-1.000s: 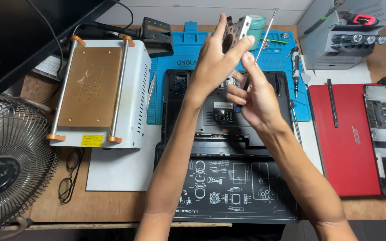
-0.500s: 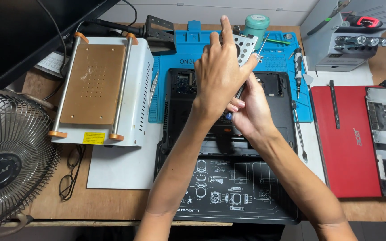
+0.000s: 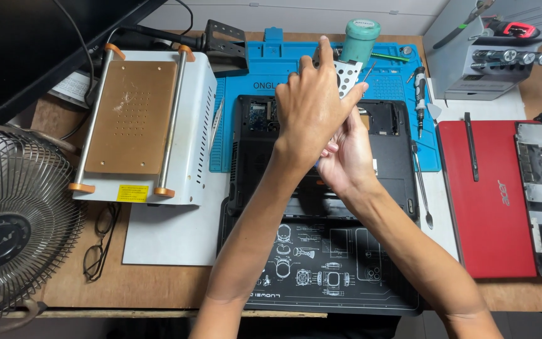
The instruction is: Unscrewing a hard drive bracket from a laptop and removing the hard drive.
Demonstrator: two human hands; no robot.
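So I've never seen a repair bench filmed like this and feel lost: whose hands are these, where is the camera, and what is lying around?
The camera sits on the person's head, looking down. Both bare hands are theirs: the left hand and right hand together hold a perforated silver metal bracket above an opened black laptop base. That lies on a blue silicone work mat. Left stands a white machine with a copper-coloured plate, right a closed red laptop.
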